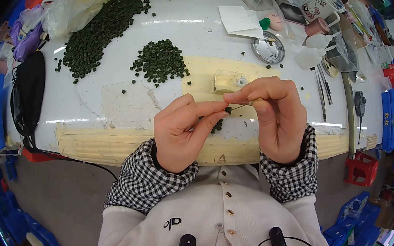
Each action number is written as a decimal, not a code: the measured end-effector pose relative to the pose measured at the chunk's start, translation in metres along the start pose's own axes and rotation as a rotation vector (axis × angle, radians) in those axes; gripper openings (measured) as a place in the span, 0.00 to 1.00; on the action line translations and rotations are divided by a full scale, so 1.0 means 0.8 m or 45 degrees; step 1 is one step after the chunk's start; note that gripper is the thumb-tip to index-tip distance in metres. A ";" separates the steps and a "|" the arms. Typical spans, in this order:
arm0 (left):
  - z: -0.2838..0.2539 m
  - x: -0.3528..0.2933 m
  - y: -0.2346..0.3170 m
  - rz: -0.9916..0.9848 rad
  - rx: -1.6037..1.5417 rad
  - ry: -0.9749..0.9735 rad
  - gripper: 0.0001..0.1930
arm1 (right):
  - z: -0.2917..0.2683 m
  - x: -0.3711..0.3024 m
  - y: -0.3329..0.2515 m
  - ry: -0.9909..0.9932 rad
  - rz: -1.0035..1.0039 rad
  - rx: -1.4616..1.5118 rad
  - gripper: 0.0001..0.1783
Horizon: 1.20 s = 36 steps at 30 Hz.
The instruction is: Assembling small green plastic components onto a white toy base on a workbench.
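Note:
My left hand (183,129) is closed, with thumb and forefinger pinched on a small dark green piece (228,110). My right hand (279,113) pinches a thin needle-like rod (239,106), whose left end meets the green piece between the two hands. Whether the rod's tip goes into the piece is too small to tell. A few more green pieces (217,127) lie on the table below the left fingertips. Just beyond the hands sits a cream-taped block (225,82) with a pale round fitting on it.
A small heap of green pieces (160,60) lies ahead, with a larger heap (95,42) behind it at left. On the right are a round metal lid (267,48), tweezers (321,94) and white squeeze bottles (310,56). A black mask-like cloth (30,100) lies far left.

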<state>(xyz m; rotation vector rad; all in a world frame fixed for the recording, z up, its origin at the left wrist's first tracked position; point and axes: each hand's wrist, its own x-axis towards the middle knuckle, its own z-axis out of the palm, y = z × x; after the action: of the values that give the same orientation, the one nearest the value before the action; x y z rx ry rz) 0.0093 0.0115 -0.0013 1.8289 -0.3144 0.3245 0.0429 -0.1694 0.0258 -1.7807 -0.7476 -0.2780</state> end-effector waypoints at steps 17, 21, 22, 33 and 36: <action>0.002 -0.003 0.001 -0.056 -0.024 0.044 0.10 | -0.008 0.005 0.008 0.316 0.013 -0.448 0.02; 0.002 -0.002 0.002 -0.066 -0.017 0.043 0.10 | -0.008 0.012 0.019 0.233 -0.064 -0.693 0.04; 0.001 -0.002 0.002 -0.063 -0.013 0.040 0.10 | -0.006 0.013 0.018 0.196 -0.006 -0.679 0.05; 0.000 -0.003 0.000 -0.045 -0.026 0.091 0.11 | -0.009 -0.008 -0.009 0.097 0.137 -0.553 0.13; -0.002 -0.004 -0.001 -0.025 -0.002 0.095 0.11 | -0.002 -0.022 -0.021 -0.097 0.264 -0.245 0.17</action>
<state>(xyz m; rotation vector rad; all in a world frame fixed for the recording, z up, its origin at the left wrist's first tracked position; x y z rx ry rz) 0.0065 0.0134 -0.0031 1.8127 -0.2447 0.3776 0.0194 -0.1742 0.0302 -2.0439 -0.5988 -0.1477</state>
